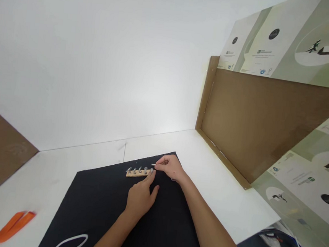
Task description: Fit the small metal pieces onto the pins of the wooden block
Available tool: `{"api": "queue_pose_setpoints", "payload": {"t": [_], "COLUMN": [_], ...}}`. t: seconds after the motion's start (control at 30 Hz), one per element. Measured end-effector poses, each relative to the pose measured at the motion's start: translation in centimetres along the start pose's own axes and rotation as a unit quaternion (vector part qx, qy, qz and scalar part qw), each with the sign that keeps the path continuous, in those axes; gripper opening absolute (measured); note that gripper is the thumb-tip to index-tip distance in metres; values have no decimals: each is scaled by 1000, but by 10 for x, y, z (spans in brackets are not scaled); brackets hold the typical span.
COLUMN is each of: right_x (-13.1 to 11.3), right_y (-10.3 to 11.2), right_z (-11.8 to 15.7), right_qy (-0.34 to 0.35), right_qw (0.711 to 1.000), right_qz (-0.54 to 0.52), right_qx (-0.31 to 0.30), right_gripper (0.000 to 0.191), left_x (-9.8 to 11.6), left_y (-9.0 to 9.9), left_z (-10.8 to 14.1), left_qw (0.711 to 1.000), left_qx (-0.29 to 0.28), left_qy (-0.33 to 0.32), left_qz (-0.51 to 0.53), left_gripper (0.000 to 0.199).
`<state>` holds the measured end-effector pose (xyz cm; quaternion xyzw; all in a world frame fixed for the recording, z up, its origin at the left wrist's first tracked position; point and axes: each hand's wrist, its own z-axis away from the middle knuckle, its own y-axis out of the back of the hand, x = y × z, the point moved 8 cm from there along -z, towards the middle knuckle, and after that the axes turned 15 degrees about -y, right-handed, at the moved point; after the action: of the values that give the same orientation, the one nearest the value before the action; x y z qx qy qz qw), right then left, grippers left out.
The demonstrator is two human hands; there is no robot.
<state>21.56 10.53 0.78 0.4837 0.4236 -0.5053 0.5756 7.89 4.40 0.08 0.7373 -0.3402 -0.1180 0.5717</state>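
Note:
A short pale wooden strip (137,173) lies on a black mat (99,206), with several metal bolts (140,170) along it, some of them tilted. My left hand (140,198) reaches over the mat, its fingertips touching the strip's right end beside a bolt. Its thumb is spread away from the fingers, and it grips nothing that I can see. Just beyond that end, my right hand (170,167) pinches a thin, short, light-coloured rod (153,165) between thumb and fingers. The rod points left above the mat, and its other end is hidden in the fingers.
At the lower left of the white table (27,180) lies an orange strap-like object (13,227). A white cable (70,242) curves over the mat's near edge. A white wall stands behind; cardboard panels (254,116) border the right side, and a brown panel (0,151) the left.

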Motion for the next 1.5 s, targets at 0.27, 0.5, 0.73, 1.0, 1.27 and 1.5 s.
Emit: {"api": "queue_pose_setpoints", "payload": {"t": [0.27, 0.5, 0.73, 1.0, 1.27, 1.5], "right_x": [-11, -17, -27, -19, -21, -26], "right_y": [6, -12, -28, -9, -17, -29], "right_z": [5, 18, 30, 17, 21, 33], "right_qy": [-2, 11, 34, 39, 23, 30], "right_qw": [988, 986, 983, 991, 990, 980], "right_qz": [-147, -118, -116, -129, -102, -82], "right_qx": [-49, -118, -139, -24, -93, -177], "right_gripper": [19, 24, 24, 19, 22, 23], "left_x": [4, 1, 2, -4, -3, -1], "left_y": [33, 58, 53, 49, 54, 54], "left_z": [11, 15, 12, 12, 13, 13], "left_qw": [948, 917, 931, 939, 934, 939], "left_qx": [275, 350, 307, 287, 294, 278], "left_qy": [-128, -189, -200, -189, -200, -202], "left_qz": [99, 18, 2, -4, -25, -25], "left_gripper": [15, 19, 30, 40, 38, 37]}}
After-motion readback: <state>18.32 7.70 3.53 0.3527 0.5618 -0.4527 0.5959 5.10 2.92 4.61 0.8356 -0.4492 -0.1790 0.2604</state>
